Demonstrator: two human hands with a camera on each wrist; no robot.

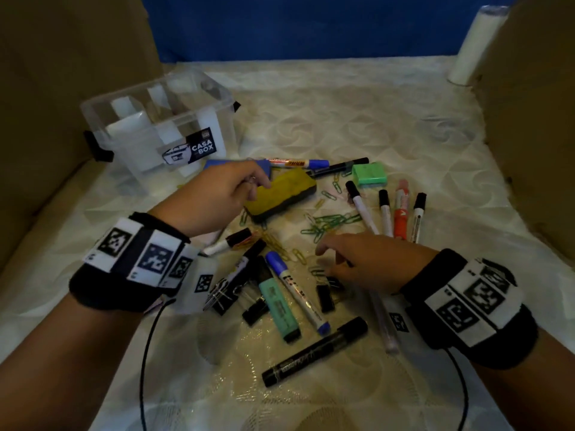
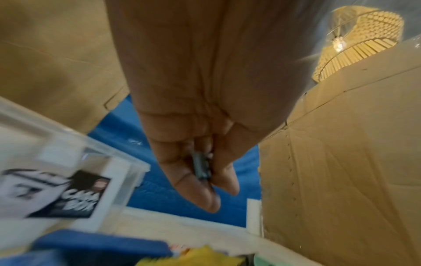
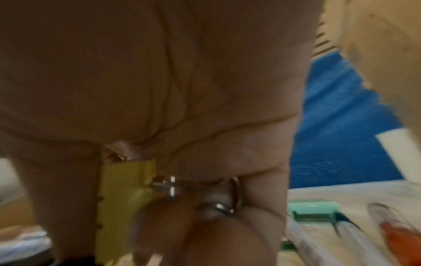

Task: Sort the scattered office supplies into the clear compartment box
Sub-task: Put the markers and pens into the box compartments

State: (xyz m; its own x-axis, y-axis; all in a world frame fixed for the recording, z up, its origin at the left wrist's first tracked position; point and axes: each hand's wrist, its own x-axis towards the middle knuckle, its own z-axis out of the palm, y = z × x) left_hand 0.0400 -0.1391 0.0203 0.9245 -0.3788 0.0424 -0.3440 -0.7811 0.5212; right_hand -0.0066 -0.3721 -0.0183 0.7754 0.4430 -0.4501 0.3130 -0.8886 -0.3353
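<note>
- A pale quilted mattress (image 1: 357, 119) fills the head view, walled by brown cardboard at 9 and 3 o'clock and a blue panel at 12 o'clock. A white roll (image 1: 476, 45) stands at 1 o'clock.
- The clear compartment box (image 1: 155, 126) sits open at 10 o'clock on the mattress, white dividers upright inside; what lies in them cannot be made out.
- Scattered supplies cover the middle: a yellow board eraser (image 1: 281, 194) at centre with its long axis running from 8 to 2 o'clock, a green block (image 1: 370, 174) at 1 o'clock, markers fanned at 3 o'clock, a heap of green paper clips (image 1: 329, 222), and a mint highlighter (image 1: 278, 303), a blue-capped marker (image 1: 298, 293) and a black marker (image 1: 314, 353) towards 6 o'clock.
- The left hand (image 1: 214, 200) hangs above the eraser's near end, the nearer hand to the box, which lies at its 10 o'clock, just beside it.
- Its fingers (image 2: 193, 185) are curled, pinching a small dark binder clip (image 2: 201, 168), seen in the left wrist view.
- The right hand (image 1: 367, 262) hovers low at 5 o'clock over black binder clips (image 1: 325, 298), well apart from the box.
- Its fingers (image 3: 227, 234) are curled; the right wrist view shows a silver wire loop (image 3: 227, 194) against them, but whether they hold it cannot be told.
- Judgement: the left hand's clip likely goes to the box next, a short carry towards 10 o'clock.
</note>
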